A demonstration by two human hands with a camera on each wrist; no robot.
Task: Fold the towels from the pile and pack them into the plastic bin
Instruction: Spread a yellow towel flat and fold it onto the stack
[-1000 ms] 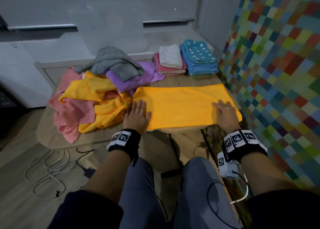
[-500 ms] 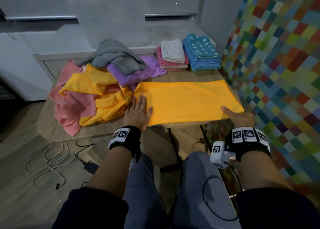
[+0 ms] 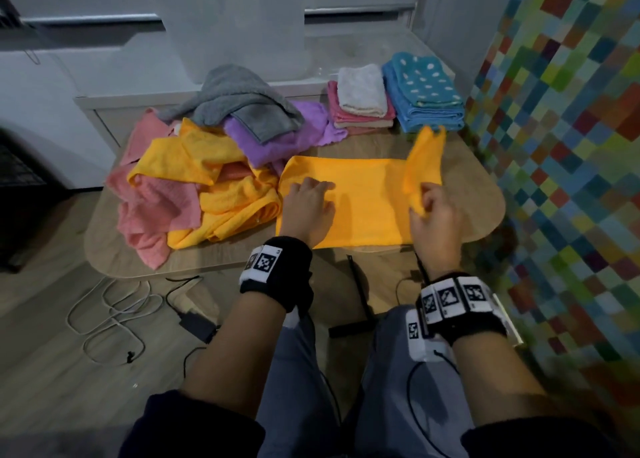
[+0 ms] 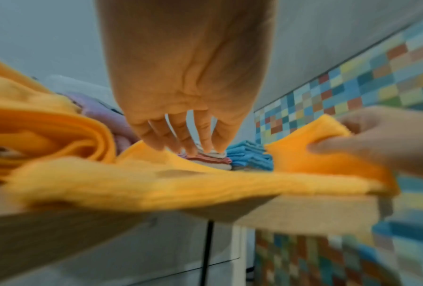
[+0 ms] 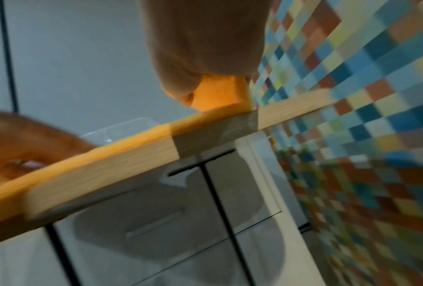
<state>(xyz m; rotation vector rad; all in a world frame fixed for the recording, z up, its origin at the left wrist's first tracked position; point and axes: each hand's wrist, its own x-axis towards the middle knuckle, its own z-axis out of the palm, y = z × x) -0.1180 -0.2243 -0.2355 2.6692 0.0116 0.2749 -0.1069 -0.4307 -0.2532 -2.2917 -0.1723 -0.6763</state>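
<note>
At the table (image 3: 485,215), I fold an orange towel (image 3: 363,201) crosswise, one hand anchoring and the other lifting. My left hand (image 3: 308,208) lies on the towel's left part, fingers spread and loosely bent with the tips down on the cloth, holding nothing; it pins the fabric so the layers do not slide while the far end comes over. My right hand (image 3: 433,212) has its grip closed on the towel's right end, thumb and fingers pinching the near corner, and that end stands up off the table as a raised flap. The right wrist view shows the orange cloth bunched inside the curled fingers just above the table's edge.

The towel lies along the near edge of the table, where both hands reach it without stretching. The unfolded pile (image 3: 194,180) of orange, pink, purple and grey towels sits just to its left, touching it. Finished work waits at the back right: a pink and white stack (image 3: 362,104) beside a blue dotted stack (image 3: 426,94). The clear plastic bin (image 3: 235,25) stands behind the pile, hard to make out, and I cannot tell what it contains. By my reading, packing has not begun and most of the pile remains.
</note>
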